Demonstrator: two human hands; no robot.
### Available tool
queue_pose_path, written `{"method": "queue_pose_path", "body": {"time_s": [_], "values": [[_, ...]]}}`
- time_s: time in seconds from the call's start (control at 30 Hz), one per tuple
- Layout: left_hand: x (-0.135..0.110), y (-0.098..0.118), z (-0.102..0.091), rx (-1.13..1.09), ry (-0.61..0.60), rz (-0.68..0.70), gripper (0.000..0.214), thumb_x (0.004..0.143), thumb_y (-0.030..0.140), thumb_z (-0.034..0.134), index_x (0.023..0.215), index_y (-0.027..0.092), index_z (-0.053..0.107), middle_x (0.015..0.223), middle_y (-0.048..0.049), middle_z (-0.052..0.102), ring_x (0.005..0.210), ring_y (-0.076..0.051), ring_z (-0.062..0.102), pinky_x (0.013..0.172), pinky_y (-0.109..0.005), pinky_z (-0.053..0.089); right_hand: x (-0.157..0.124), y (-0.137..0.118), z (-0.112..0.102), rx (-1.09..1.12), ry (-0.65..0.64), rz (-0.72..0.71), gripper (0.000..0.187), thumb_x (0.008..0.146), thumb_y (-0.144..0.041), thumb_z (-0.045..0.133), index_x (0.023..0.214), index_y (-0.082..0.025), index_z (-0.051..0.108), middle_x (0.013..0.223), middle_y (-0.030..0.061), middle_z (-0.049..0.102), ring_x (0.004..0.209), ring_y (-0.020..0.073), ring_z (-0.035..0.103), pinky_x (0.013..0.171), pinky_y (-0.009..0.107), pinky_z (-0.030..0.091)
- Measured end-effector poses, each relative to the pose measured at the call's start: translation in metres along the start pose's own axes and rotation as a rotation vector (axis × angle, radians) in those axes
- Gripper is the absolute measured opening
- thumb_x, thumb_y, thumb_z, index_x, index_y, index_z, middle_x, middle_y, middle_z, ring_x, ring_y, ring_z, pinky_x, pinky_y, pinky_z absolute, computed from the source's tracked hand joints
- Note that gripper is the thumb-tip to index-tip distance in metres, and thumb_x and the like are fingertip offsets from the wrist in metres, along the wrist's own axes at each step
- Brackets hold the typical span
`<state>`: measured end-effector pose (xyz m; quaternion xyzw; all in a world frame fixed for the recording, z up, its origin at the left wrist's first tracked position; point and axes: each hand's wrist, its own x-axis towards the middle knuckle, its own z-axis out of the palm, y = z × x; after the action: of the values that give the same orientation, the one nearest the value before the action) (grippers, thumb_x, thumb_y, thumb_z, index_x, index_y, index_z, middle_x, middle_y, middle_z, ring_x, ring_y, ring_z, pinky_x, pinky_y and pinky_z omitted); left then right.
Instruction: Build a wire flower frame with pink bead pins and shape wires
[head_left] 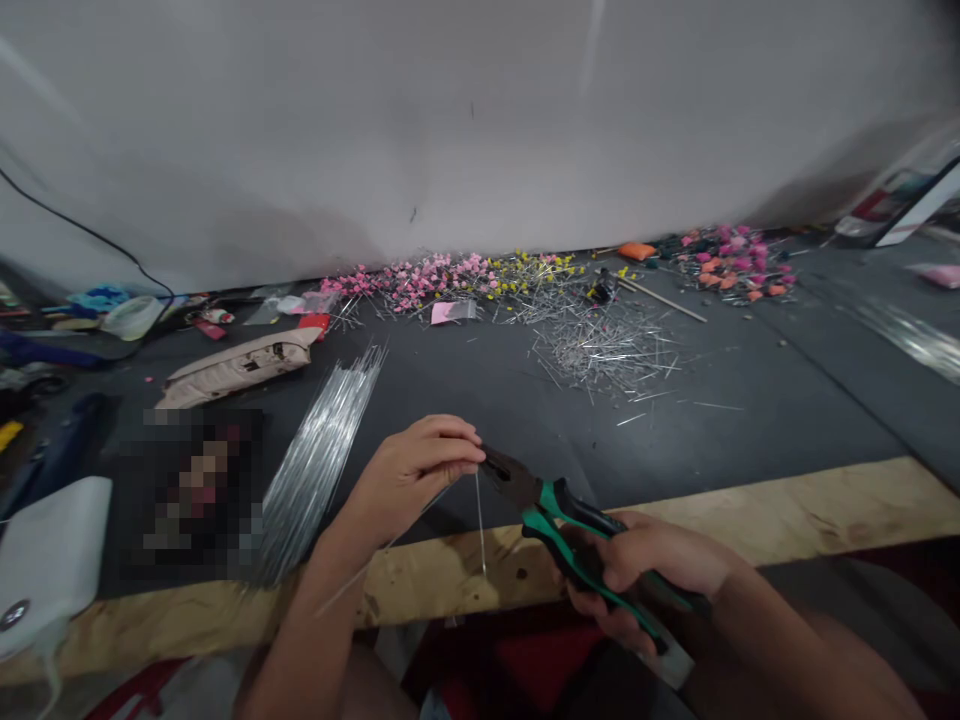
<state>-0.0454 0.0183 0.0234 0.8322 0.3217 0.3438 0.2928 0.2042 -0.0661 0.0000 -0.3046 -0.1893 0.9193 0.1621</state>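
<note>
My right hand [630,560] is wrapped round the green and black handles of a pair of pliers [517,482], whose dark jaws point up and to the left. The jaw tips meet the fingertips of my left hand [416,468], which pinches a thin metal wire [481,525]. One end of the wire hangs down from the fingers; another thin length runs back beneath my left wrist. What sits between the jaws is hidden by my fingertips. Left of my left hand lies a bundle of straight wires [322,445] on the dark tabletop.
Behind my hands is a heap of short wire pieces [607,350]. Pink-tipped stems [427,280], yellow-tipped stems [532,270] and an orange and magenta cluster [739,260] line the wall. A beige pouch [240,368] and a white device [56,560] lie left. A wooden edge [817,505] borders the table.
</note>
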Motion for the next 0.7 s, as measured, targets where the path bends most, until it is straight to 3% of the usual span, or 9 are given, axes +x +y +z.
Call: {"method": "queue_pose_path", "body": {"time_s": [0.2, 0.43, 0.6, 0.7], "values": [[-0.001, 0.005, 0.002, 0.018, 0.037, 0.016, 0.008, 0.081, 0.018, 0.057, 0.085, 0.020, 0.064, 0.089, -0.0048, 0.065, 0.090, -0.016, 0.059, 0.080, -0.028, 0.049, 0.002, 0.001, 0.004, 0.019, -0.020, -0.020, 0.037, 0.055, -0.015, 0.050, 0.091, -0.010, 0.058, 0.065, 0.0042, 0.055, 0.044, 0.0085, 0.046, 0.041, 0.022, 0.040], [-0.004, 0.007, 0.010, 0.125, 0.152, -0.010, 0.007, 0.082, 0.017, 0.054, 0.087, 0.019, 0.059, 0.091, -0.0054, 0.061, 0.089, -0.016, 0.057, 0.079, -0.031, 0.047, 0.004, 0.001, 0.010, 0.002, 0.036, -0.051, 0.039, 0.054, -0.017, 0.049, 0.091, -0.008, 0.058, 0.065, 0.0041, 0.052, 0.046, 0.0090, 0.047, 0.038, 0.019, 0.035], [-0.001, 0.007, 0.017, 0.214, 0.291, 0.031, 0.005, 0.077, 0.014, 0.060, 0.077, 0.018, 0.058, 0.081, -0.0031, 0.061, 0.082, -0.014, 0.058, 0.075, -0.028, 0.048, 0.010, 0.002, 0.012, -0.059, 0.052, -0.066, 0.038, 0.055, -0.015, 0.050, 0.093, -0.012, 0.056, 0.067, 0.0021, 0.051, 0.048, 0.0090, 0.045, 0.041, 0.021, 0.034], [-0.001, 0.009, 0.022, 0.176, 0.441, 0.001, 0.009, 0.073, 0.011, 0.063, 0.075, 0.018, 0.057, 0.078, -0.0018, 0.062, 0.077, -0.013, 0.059, 0.071, -0.026, 0.048, 0.013, 0.001, 0.017, -0.199, 0.131, -0.096, 0.036, 0.055, -0.012, 0.048, 0.090, -0.015, 0.054, 0.067, -0.0004, 0.050, 0.049, 0.0089, 0.044, 0.043, 0.021, 0.032]]}}
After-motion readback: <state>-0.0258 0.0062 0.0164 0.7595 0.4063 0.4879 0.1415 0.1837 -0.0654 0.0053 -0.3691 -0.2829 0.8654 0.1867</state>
